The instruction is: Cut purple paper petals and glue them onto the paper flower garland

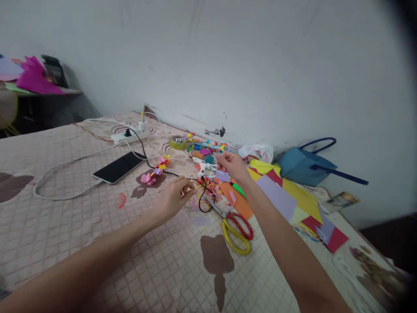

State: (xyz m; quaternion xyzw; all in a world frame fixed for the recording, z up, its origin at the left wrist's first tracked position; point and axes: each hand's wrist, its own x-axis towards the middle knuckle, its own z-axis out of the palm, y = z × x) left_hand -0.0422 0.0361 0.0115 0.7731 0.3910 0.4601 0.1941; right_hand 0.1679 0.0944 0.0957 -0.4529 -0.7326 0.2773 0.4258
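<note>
My left hand (177,196) hovers at the near left side of a heap of tiny paper scraps (213,187). Its thumb and fingers are bent toward each other; anything between them is too small to make out. My right hand (233,165) is pinched beside a white glue gun (202,167), and what its fingertips hold cannot be told. A black cord (204,198) loops over the scraps. Close to the heap lie scissors (236,232) with one red and one yellow handle. Pink, yellow and orange paper flowers (155,170) are left of my left hand.
A phone (120,167) on a white cable lies left, near a white power strip (130,137). Tape (177,142) sits toward the wall. Coloured paper sheets (276,195) and a blue bag (302,165) are at right, with a white plastic bag (257,152) behind.
</note>
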